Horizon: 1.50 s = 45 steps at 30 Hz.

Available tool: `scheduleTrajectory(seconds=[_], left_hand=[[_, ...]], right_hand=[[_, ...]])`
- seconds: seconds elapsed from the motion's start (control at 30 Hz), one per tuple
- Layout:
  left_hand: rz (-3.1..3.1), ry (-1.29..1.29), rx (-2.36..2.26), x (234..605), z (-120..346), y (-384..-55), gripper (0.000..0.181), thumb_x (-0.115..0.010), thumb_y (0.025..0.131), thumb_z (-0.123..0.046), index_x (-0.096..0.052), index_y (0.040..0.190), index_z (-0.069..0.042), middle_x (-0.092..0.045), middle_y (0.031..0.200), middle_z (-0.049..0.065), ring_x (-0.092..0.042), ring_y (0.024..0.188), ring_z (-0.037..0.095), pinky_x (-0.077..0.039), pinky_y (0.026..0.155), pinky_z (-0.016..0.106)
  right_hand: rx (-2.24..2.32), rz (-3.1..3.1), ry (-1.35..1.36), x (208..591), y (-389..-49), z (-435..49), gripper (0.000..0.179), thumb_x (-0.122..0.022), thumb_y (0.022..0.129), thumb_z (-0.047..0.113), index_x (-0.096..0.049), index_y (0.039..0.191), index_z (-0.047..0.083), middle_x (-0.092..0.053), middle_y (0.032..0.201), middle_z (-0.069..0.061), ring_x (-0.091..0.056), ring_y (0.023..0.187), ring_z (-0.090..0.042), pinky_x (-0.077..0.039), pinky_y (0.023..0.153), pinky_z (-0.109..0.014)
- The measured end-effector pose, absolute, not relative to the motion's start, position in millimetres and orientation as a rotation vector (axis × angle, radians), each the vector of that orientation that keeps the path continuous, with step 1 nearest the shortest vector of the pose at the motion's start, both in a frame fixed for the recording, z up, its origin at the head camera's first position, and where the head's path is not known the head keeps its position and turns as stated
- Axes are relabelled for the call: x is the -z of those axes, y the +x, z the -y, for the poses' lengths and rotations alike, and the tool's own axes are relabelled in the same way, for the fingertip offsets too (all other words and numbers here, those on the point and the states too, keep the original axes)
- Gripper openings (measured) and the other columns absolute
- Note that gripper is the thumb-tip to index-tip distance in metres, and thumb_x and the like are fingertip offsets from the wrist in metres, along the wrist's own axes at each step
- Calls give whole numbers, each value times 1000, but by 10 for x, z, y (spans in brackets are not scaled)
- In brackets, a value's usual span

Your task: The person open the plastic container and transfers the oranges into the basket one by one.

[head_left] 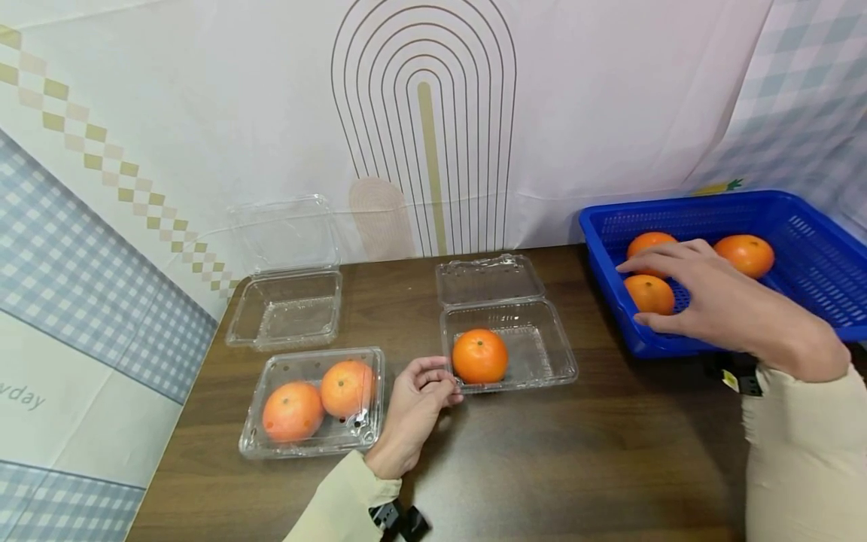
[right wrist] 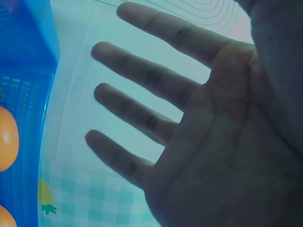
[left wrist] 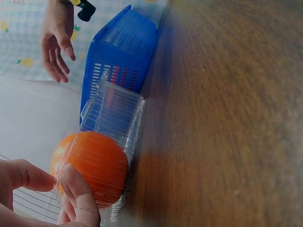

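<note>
My left hand (head_left: pixel 418 403) pinches the near-left rim of a clear plastic clamshell box (head_left: pixel 542 350) between thumb and fingers. One orange (head_left: pixel 479 356) sits in the left part of that box, whose lid lies folded back. Over the left end of a blue plastic basket (head_left: pixel 822 293) is my right hand (head_left: pixel 725 297), fingers spread and holding nothing. Beneath and beside it lie a near orange (head_left: pixel 650 294), a far orange (head_left: pixel 646 242) partly hidden by the fingers, and another orange (head_left: pixel 745 256) to the right. In the right wrist view the palm and straight fingers show.
A closed clear box (head_left: pixel 311 444) holding two oranges stands left of my left hand. Behind it, another clear box (head_left: pixel 291 309) has its lid raised toward the wall. The brown wooden table (head_left: pixel 542 467) meets a patterned cloth backdrop (head_left: pixel 576 113) at its far edge.
</note>
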<state>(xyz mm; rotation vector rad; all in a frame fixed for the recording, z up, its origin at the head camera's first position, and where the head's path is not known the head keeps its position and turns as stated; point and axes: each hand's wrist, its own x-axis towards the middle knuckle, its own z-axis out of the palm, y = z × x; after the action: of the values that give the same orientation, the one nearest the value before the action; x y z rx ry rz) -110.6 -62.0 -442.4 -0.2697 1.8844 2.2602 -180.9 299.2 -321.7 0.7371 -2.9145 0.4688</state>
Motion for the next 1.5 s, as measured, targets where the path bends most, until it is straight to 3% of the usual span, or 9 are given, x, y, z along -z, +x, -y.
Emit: scheduleTrajectory(seconds=[0.1,0.27,0.37,0.5,0.67,0.9,1.3,1.5], left_hand=[[-1885,-271,-2261,4426,619,-1106,41,-57,89,10,-51,129,6,-61,95,6,-64,78,12,-61,76,23],[-1885,-272,-2264,4430,621,-1105,40,-57,89,10,-51,129,6,-61,95,6,-64,79,11,-61,76,23],[-1885,-272,-2264,4430,622,-1103,40,-57,89,9,-51,129,6,-61,94,6,-64,79,11,-61,76,23],[-1883,-273,-2266,4431,622,-1103,41,-57,89,9,-51,129,6,-61,94,6,-64,79,12,-61,77,23],[-1884,-274,-2263,4430,624,-1101,41,-58,89,9,-51,129,5,-61,94,6,-64,79,12,-61,77,24],[-1881,-268,-2263,4425,623,-1100,40,-57,90,9,-50,129,5,-61,94,6,-64,79,12,-61,77,24],[-1880,-266,-2260,4425,626,-1100,40,-57,89,9,-51,129,5,-61,95,6,-64,80,12,-61,77,24],[-1878,-264,-2258,4421,630,-1100,40,-57,90,9,-51,129,5,-61,95,6,-64,80,12,-61,77,24]], right_hand=[[-495,2867,770,3226,-1810,-2939,59,-91,73,19,-68,127,13,-63,132,-17,-47,117,-40,-35,93,-49],[-519,2809,840,3233,-1814,-2839,62,-92,72,19,-66,128,14,-64,131,-16,-44,127,-43,-35,101,-61],[-505,2794,867,3235,-1806,-2771,65,-92,71,20,-65,130,15,-63,132,-14,-44,128,-43,-39,98,-66],[-475,2792,908,3239,-1805,-2683,66,-92,73,21,-64,132,15,-62,134,-11,-47,127,-39,-43,96,-65],[-483,2798,936,3248,-1809,-2591,64,-90,75,22,-63,133,15,-61,135,-11,-48,124,-37,-39,100,-58],[-507,2850,938,3239,-1786,-2490,65,-88,78,20,-61,137,17,-59,139,-10,-45,131,-35,-37,109,-61],[-486,2827,984,3277,-1783,-2364,64,-88,78,21,-62,137,16,-58,141,-6,-45,127,-29,-41,102,-53],[-443,2777,1020,3306,-1787,-2314,64,-89,76,23,-63,135,20,-58,141,-3,-46,126,-29,-43,98,-55]])
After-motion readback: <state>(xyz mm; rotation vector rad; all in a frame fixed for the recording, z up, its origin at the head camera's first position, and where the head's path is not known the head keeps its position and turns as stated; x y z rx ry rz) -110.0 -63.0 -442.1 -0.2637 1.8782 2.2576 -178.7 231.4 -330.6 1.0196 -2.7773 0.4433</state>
